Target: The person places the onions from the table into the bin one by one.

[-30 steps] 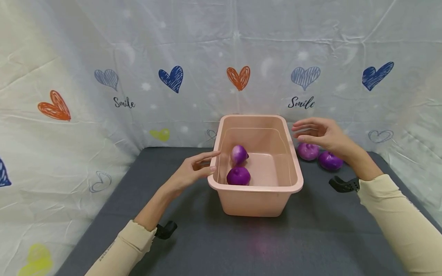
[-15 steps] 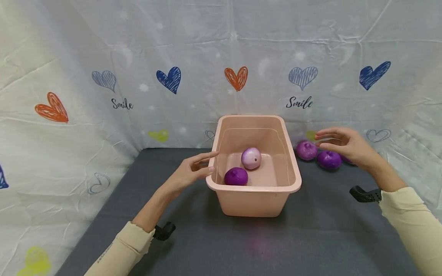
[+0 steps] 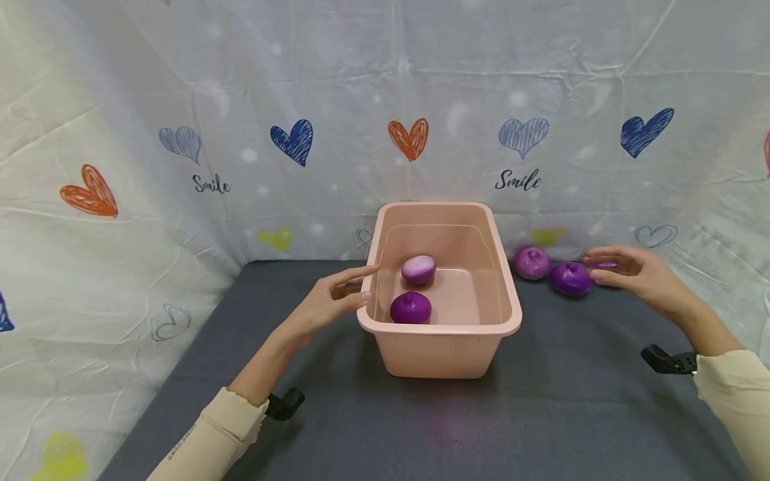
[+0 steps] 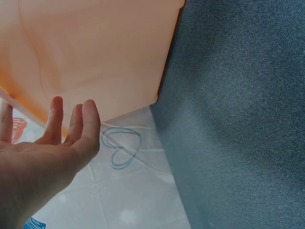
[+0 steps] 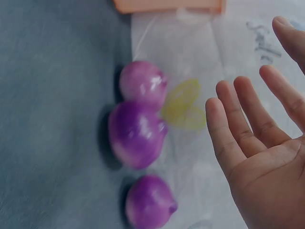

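Note:
In the head view, a peach plastic tub (image 3: 439, 354) holds two purple onions, a pale one (image 3: 419, 268) lying behind a darker one (image 3: 411, 308). My left hand (image 3: 325, 304) rests at the tub's left rim with relaxed fingers; the left wrist view shows its fingers (image 4: 89, 119) against the outer side. My right hand (image 3: 646, 280) is empty, fingers spread, above the far right of the table. Just left of it sit a light purple onion (image 3: 531, 262) and a dark purple onion (image 3: 571, 278). A third onion (image 5: 150, 202), mostly hidden behind this hand, shows in the right wrist view.
A dark grey cloth (image 3: 577, 401) covers the table. Directly behind the tub and the onions hangs a white curtain (image 3: 349, 87) printed with hearts. Black straps (image 3: 668, 361) cross both wrists.
My right hand has moved right and down, from beside the tub's right rim to the farthest onion. Inside the tub, the paler onion has rolled right, then back left. My left hand stays put.

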Action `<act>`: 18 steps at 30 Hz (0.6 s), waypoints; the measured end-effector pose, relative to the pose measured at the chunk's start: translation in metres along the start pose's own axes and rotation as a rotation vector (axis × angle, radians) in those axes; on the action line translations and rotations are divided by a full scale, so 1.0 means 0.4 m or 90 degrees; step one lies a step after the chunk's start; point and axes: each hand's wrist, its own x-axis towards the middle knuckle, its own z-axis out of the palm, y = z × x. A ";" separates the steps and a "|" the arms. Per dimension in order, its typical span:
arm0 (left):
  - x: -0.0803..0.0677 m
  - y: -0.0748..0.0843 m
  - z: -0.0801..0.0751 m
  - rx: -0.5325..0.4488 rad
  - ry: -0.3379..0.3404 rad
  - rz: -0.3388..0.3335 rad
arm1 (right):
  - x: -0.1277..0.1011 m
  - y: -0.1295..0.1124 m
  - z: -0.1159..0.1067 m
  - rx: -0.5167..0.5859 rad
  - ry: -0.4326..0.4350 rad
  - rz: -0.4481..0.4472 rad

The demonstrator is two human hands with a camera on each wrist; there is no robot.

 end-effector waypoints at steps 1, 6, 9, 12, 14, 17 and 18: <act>-0.001 0.000 0.000 0.001 0.002 -0.001 | -0.004 0.009 -0.003 0.008 0.001 -0.002; -0.001 0.002 0.001 -0.001 -0.004 0.000 | -0.023 0.063 -0.014 0.039 0.022 0.002; 0.000 0.001 0.001 0.003 -0.004 -0.005 | -0.034 0.092 -0.015 0.027 0.029 0.017; -0.001 -0.001 0.000 0.004 0.002 -0.009 | -0.039 0.109 -0.011 0.003 0.021 0.040; -0.002 -0.002 0.000 0.006 0.005 -0.009 | -0.038 0.117 -0.006 -0.013 0.016 0.055; -0.002 -0.002 -0.001 0.003 0.002 -0.005 | -0.028 0.129 0.002 -0.027 0.010 0.081; -0.002 -0.002 -0.001 0.002 0.002 -0.005 | -0.024 0.134 0.006 -0.033 0.010 0.089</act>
